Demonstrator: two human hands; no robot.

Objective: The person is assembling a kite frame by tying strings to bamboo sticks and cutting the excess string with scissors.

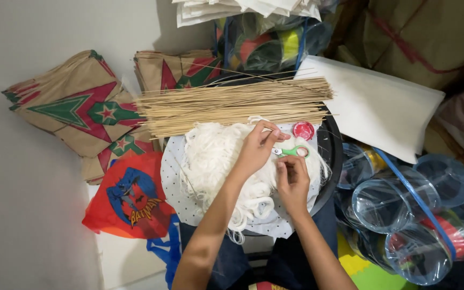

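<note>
Head view, looking straight down at the lap. I see both hands over a heap of white strips, which lies on a dotted white sheet spread across a round black tray.

Left hand: fingers bent, tips pinched together at the upper right edge of the heap. It seems to nip a thin white strip, though the strip itself is too fine for me to confirm.

Right hand: fingers curled inward, closed, resting on the heap just below the scissors. I cannot tell whether it grips anything. The fingertips are just beside the left hand's.

The scissors, green-handled, lie flat on the sheet between the two hands' fingertips, blades pointing left toward the left hand. Neither hand clearly touches them. A small red lid sits just above them on the sheet.

A bundle of thin sticks lies across the far edge of the tray, running left to right, close above the left hand.

Surroundings: stacked brown paper kites with red and green stars at left; an orange and blue plastic kite below them; a white sheet stack at upper right; clear plastic spools tied with a blue strap at lower right.
</note>
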